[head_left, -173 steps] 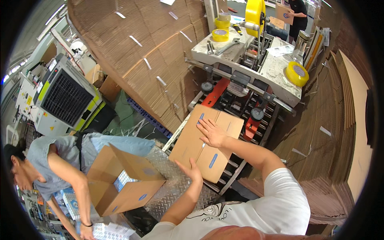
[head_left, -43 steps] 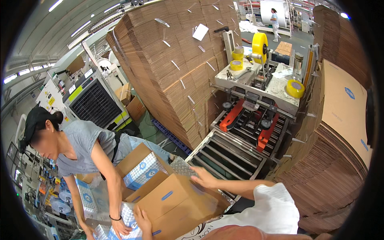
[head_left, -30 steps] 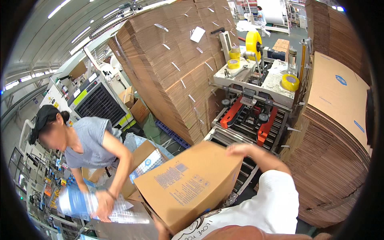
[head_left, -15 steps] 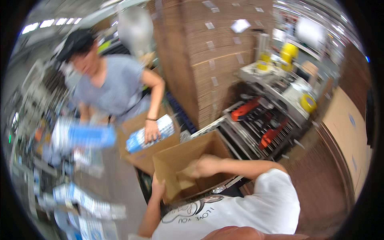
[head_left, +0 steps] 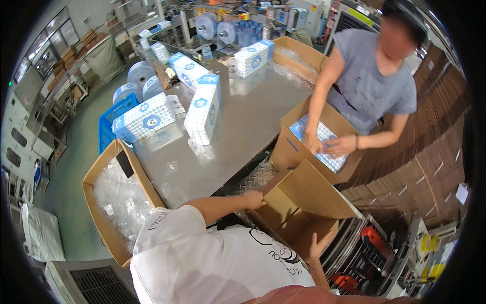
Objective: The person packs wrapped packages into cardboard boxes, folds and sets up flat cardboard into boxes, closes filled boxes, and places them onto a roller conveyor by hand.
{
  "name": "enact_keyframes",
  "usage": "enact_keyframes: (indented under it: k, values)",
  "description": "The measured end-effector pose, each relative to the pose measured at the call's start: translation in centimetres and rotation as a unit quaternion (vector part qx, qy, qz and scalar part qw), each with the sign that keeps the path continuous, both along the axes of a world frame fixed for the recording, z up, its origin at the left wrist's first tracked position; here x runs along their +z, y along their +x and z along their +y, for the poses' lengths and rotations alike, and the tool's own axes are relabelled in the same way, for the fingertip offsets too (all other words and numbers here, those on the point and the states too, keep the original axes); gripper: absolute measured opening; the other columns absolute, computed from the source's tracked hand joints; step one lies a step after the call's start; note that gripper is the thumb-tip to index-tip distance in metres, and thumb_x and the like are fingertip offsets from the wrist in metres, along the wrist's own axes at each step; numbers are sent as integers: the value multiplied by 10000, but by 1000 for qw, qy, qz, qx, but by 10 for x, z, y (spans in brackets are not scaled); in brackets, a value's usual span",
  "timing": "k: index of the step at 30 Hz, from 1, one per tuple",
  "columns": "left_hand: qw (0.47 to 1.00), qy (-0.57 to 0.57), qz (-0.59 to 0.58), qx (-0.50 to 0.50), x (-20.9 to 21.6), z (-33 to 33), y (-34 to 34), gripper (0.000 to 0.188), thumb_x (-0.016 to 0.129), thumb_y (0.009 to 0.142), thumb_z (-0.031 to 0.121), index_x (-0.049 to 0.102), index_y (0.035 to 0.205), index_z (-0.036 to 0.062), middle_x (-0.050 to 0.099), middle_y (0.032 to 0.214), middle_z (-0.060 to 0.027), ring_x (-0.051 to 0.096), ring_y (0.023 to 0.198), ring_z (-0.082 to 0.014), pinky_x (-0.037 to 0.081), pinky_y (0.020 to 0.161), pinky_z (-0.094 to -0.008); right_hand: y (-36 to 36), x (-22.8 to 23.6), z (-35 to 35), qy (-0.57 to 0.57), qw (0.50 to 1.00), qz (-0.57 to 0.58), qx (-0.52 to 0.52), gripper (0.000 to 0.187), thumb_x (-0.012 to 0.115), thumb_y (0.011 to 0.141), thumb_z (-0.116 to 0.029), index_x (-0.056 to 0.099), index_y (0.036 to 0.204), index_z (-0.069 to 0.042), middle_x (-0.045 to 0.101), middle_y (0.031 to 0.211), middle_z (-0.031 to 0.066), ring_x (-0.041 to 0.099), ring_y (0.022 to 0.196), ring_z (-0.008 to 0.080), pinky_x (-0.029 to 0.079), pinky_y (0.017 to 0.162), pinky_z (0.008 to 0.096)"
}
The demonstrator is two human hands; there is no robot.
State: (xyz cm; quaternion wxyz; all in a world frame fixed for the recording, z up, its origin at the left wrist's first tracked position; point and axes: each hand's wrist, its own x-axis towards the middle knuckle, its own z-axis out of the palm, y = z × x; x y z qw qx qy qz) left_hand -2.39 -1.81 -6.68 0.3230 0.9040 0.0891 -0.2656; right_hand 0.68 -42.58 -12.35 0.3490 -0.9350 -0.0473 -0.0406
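Cardboard box (head_left: 306, 202), brown, rectangular, open-topped, was between grey metal table (head_left: 230, 126) and metal roller conveyor (head_left: 349, 248). Bare left hand (head_left: 254, 199) had fingers curled over its left rim. Bare right hand (head_left: 318, 247) was loosely spread at the box's near right side; couldn't tell if it touched. Co-worker's hands (head_left: 342, 145) were on blue-and-white patterned pack (head_left: 334, 161) inside adjacent brown cardboard carton (head_left: 286, 149).

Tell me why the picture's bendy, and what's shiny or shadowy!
Head view: the fisheye lens curves the cardboard stack near the rim; head view: the metal table faintly reflects the blue-and-white packs; head view: shadow darkens part inside the open box.
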Motion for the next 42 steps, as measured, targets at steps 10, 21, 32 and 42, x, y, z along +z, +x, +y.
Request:
enact_keyframes:
  k: [10, 21, 32, 42]
  values:
    - [864, 400, -157, 261, 129, 277, 1, 805, 631, 787, 444, 258, 1487, 310, 307, 1445, -235, 429, 1231, -451, 393, 987, -488, -14, 22, 113, -113, 984, 60, 127, 979, 720, 800, -298, 102, 1490, 18, 117, 1511, 316, 160, 1394, 452, 154, 1145, 465]
    - [923, 152, -353, -15, 128, 225, -107, 1066, 690, 695, 614, 215, 1492, 89, 466, 1311, -200, 481, 1210, -320, 386, 1005, -464, 60, 154, 490, 270, 732, 536, 321, 457, 472, 1003, -358, 497, 1315, -25, 616, 1142, 85, 574, 1047, 155, 463, 892, 289]
    - [902, 101, -409, -97, 105, 310, -95, 652, 779, 512, 243, 530, 1066, 5, 585, 970, -132, 567, 948, -301, 418, 865, -387, 164, 206, 780, -31, 784, -334, 522, 649, 714, 815, -294, 444, 1372, -101, 589, 1187, 245, 588, 1006, 383, 468, 837, 443]
    - [879, 80, -463, 83, 132, 347, -148, 667, 747, 585, 115, 498, 1197, 26, 575, 1088, -200, 549, 1025, -356, 408, 928, -404, 129, 195, 615, -312, 808, -46, 497, 1136, 823, 646, -376, 103, 1520, -285, 477, 1169, 267, 506, 1072, 461, 421, 951, 473]
